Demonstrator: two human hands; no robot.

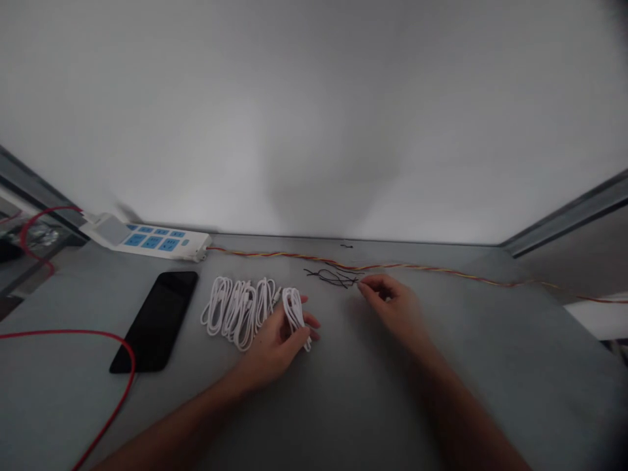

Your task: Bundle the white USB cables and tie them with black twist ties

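My left hand (275, 343) is closed around a coiled white cable (293, 307), holding it slightly above the table. Several more coiled white cables (239, 311) lie side by side just left of that hand, partly hidden by it. At the right end of a loose bunch of thin black twist ties (331, 277), my right hand (390, 304) pinches the tip of one tie between thumb and forefinger. The other ties lie crossed over one another on the table.
A black phone (154, 320) lies on the grey table (333, 405) at left. Behind it is a white power strip (196, 245) with blue sockets and a plugged-in adapter. A twisted red-yellow wire (432, 269) runs along the back near the white wall. A red cable (115, 412) curves over the phone's edge.
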